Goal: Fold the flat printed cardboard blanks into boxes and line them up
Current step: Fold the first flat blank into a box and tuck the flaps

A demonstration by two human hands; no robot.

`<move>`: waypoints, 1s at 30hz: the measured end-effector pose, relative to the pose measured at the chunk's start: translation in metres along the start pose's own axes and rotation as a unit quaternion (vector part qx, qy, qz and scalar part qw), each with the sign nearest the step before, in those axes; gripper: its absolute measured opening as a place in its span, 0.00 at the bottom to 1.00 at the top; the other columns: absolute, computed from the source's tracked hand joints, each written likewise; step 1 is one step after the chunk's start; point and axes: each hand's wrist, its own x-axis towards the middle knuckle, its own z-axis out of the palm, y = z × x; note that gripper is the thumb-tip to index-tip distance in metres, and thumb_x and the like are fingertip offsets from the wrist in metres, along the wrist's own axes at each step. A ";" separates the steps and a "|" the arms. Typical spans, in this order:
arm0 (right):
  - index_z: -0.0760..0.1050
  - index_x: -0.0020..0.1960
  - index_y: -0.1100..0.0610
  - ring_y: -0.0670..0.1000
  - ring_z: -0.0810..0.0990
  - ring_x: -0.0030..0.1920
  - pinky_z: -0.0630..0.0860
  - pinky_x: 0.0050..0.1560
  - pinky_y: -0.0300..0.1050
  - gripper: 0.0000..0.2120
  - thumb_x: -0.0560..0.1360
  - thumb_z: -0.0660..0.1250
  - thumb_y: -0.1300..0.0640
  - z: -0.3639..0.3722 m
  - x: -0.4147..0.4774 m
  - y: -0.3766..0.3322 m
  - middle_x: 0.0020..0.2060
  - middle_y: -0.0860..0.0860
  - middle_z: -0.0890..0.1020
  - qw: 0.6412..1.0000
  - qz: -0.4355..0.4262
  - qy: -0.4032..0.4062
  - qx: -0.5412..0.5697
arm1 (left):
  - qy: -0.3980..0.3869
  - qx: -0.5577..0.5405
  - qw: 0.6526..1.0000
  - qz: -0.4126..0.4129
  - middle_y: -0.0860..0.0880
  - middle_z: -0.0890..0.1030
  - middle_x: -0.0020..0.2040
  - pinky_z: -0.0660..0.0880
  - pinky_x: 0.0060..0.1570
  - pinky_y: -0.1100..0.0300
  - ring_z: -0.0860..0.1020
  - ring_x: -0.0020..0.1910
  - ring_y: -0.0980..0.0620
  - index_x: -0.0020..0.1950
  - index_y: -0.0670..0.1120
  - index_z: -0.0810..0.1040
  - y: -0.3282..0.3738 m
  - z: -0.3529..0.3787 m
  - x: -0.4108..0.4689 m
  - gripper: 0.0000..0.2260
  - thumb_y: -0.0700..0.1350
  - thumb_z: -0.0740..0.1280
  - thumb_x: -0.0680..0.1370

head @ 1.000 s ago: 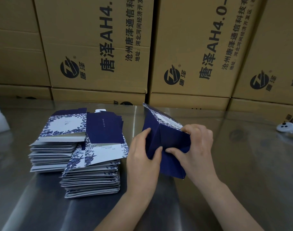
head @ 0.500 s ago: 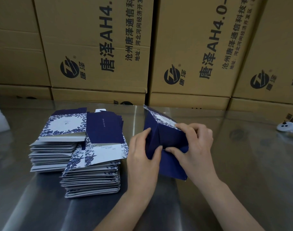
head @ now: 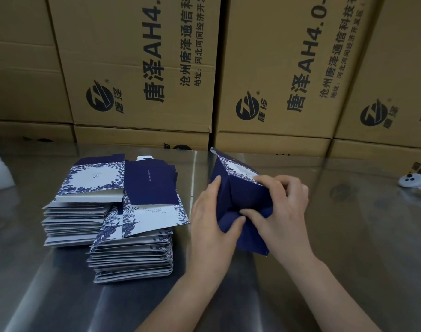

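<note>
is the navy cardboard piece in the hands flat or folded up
Folded up: the navy cardboard box has raised sides; left hand and right hand pinch its flaps.

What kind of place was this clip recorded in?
Probably a packing workstation in a warehouse: brown shipping cartons stacked along the back, piles of flat printed blanks on a steel table, and a half-folded blue box.

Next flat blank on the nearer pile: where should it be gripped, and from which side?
Probably pinch the top blank by its near right corner, coming from the right: it lies askew, so that corner juts past the pile below, leaving room to get under it. The left hand, now gripping the box, is closest.
</note>
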 end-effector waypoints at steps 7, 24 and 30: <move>0.74 0.63 0.53 0.53 0.69 0.63 0.58 0.57 0.41 0.29 0.65 0.80 0.52 -0.006 0.002 0.000 0.62 0.50 0.75 0.998 0.021 -0.058 0.014 | -0.019 -0.021 0.999 -0.024 0.60 0.69 0.73 0.70 0.68 0.58 0.67 0.70 0.64 0.71 0.72 0.54 -0.001 -0.001 -0.001 0.43 0.39 0.75 0.72; 0.75 0.62 0.52 0.54 0.74 0.54 0.64 0.51 0.47 0.24 0.68 0.78 0.54 -0.006 0.002 0.000 0.55 0.49 0.80 0.999 0.042 -0.005 -0.032 | -0.030 -0.054 0.997 -0.051 0.67 0.72 0.64 0.68 0.53 0.79 0.70 0.61 0.74 0.70 0.69 0.59 -0.007 0.002 -0.001 0.40 0.40 0.77 0.70; 0.75 0.62 0.53 0.55 0.75 0.57 0.68 0.56 0.50 0.24 0.69 0.76 0.52 -0.012 0.007 0.004 0.56 0.49 0.79 0.997 0.068 -0.048 -0.005 | -0.042 -0.064 0.995 -0.059 0.72 0.69 0.63 0.68 0.52 0.79 0.69 0.60 0.76 0.72 0.67 0.60 -0.007 0.001 -0.001 0.40 0.41 0.77 0.71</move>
